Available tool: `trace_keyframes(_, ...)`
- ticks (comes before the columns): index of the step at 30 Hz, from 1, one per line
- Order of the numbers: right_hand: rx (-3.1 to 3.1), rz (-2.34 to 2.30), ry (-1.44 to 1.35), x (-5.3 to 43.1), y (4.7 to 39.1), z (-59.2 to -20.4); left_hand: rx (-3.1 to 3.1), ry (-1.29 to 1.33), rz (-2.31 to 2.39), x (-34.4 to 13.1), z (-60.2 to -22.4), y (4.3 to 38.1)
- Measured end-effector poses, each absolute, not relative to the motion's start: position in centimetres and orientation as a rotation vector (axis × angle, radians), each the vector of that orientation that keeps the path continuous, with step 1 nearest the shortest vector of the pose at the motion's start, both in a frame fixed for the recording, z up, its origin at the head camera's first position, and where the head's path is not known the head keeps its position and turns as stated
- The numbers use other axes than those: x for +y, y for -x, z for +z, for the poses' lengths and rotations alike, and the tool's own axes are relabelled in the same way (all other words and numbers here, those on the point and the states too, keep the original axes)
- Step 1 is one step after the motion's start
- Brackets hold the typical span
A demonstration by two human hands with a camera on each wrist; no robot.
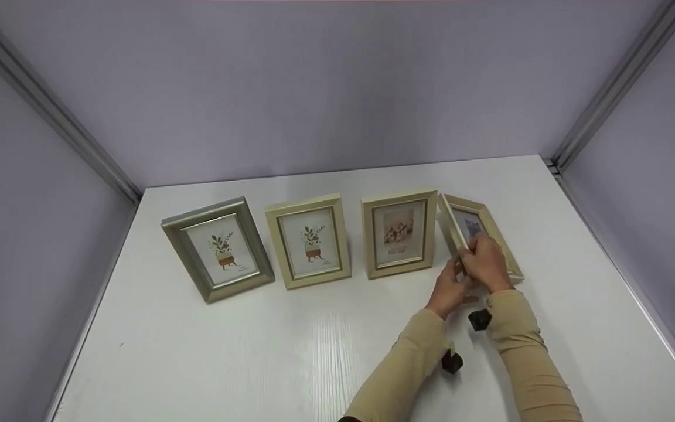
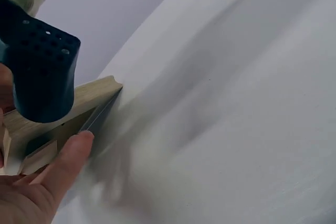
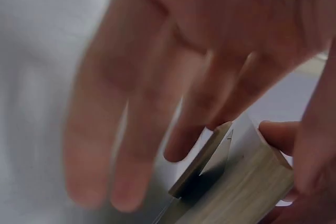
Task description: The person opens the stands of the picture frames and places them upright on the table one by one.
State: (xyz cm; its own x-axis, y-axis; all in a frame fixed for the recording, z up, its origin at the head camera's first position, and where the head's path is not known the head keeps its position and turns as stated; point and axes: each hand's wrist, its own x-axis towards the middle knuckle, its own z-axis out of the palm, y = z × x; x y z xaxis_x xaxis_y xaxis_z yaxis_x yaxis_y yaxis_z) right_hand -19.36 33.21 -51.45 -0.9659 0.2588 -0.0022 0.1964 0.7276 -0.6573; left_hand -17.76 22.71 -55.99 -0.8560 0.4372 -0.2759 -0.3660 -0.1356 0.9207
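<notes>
At the right end of a row, a pale wooden picture frame (image 1: 504, 246) leans tilted, turned away from the others. My right hand (image 1: 486, 264) grips its near left side, with fingers over the front by the blue-grey picture. Just left and below, my left hand (image 1: 450, 293) holds the same frame low at its back edge. One straight finger (image 2: 73, 156) touches the dark backing behind the wooden rim (image 2: 94, 95) in the left wrist view. Large blurred fingers (image 3: 142, 103) cover much of the right wrist view, beside the frame's wooden edge (image 3: 241, 192).
Left of it stand a cream frame with a pinkish picture (image 1: 399, 234), a cream frame with a plant print (image 1: 311, 243) and a silver-grey frame (image 1: 220, 249). The white table (image 1: 226, 351) meets pale panels (image 1: 326, 88) at the back and sides.
</notes>
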Motion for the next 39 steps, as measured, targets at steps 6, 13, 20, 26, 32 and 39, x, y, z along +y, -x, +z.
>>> trace_keyframes(6,-2.844,1.06,0.348,32.9,19.4,-51.4,1.718,-0.133,2.029,22.8,-55.7,18.4)
trace_keyframes(13,-2.86,1.058,0.292,33.5,19.8,-50.9,1.77,-0.116,2.028,22.8,-55.1,18.4)
trace_keyframes(20,-2.705,0.972,0.268,34.9,22.6,-48.5,1.697,-0.098,2.094,22.4,-54.5,18.0)
trace_keyframes(26,-2.687,0.86,0.252,36.0,24.4,-47.1,1.64,-0.124,2.131,22.3,-54.6,17.7)
trace_keyframes(32,-2.687,0.831,0.217,36.4,25.0,-46.2,1.616,-0.122,2.194,22.3,-55.0,17.2)
trace_keyframes(39,-2.7,0.84,0.154,36.2,25.3,-45.7,1.656,-0.262,2.27,22.5,-55.3,16.4)
